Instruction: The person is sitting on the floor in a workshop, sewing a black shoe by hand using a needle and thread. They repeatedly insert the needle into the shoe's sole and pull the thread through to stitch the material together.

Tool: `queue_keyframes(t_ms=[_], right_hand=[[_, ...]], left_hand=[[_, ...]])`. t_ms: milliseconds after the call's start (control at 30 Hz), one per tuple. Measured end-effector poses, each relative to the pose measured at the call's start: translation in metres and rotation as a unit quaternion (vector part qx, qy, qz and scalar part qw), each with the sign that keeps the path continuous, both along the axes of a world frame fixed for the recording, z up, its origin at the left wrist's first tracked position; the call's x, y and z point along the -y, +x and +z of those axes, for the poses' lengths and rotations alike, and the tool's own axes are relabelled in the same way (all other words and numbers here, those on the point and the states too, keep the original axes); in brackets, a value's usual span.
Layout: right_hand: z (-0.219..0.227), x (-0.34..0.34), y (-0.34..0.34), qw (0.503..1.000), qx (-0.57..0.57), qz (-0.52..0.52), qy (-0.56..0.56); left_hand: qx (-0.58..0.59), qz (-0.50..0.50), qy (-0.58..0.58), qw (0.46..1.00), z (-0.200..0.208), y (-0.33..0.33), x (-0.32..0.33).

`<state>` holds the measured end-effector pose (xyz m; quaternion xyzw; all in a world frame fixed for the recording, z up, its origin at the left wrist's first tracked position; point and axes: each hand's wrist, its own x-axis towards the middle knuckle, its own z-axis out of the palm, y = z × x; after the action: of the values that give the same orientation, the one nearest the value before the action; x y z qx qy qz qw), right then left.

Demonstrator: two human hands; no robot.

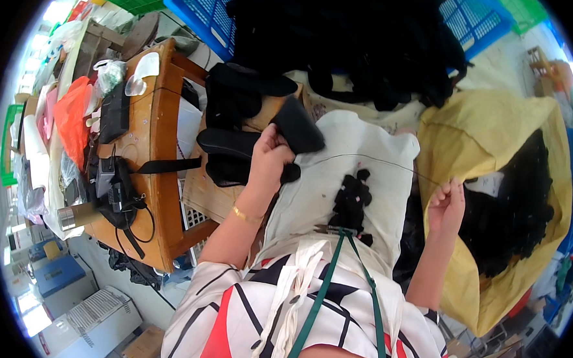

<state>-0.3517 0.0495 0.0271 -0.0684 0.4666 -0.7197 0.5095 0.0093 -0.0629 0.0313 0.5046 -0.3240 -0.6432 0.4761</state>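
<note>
My left hand (pixel 271 155), a gold bracelet on its wrist, grips a black padded fabric piece (pixel 299 128), slightly blurred, above the white cloth on my lap. A thin dark thread (pixel 370 158) runs from that piece across to the right. At its other end my right hand (pixel 447 204) pinches it between thumb and fingertips; whether a needle is there is too small to tell. More black padded pieces (pixel 229 143) lie on a board just left of my left hand. Small black bits (pixel 351 198) rest on the white cloth (pixel 379 145) below the thread.
A blue crate (pixel 210 21) heaped with black pieces (pixel 350 39) stands ahead. To the right, a yellow sack (pixel 456 134) gapes around more black material (pixel 512 212). A wooden table (pixel 155 215) at left bears a black bag and a metallic cylinder (pixel 78 216). Dark green straps (pixel 327 267) hang before me.
</note>
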Motion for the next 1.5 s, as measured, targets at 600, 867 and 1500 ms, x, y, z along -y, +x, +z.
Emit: queue_keyframes(t_ms=[600,867,1500], right_hand=[[-0.019,-0.057,0.054,0.993,-0.016,0.09,0.071],[-0.006,-0.043,0.109,0.944,-0.123,0.265,0.152],[-0.024,-0.034,0.132,0.925,-0.15,0.316,0.147]], left_hand=[[0.124,-0.378,0.206,0.894,-0.015,-0.059,-0.054],[-0.018,-0.187,0.228,0.955,-0.05,-0.079,-0.069],[-0.014,-0.192,0.231,0.954,-0.048,-0.076,-0.068]])
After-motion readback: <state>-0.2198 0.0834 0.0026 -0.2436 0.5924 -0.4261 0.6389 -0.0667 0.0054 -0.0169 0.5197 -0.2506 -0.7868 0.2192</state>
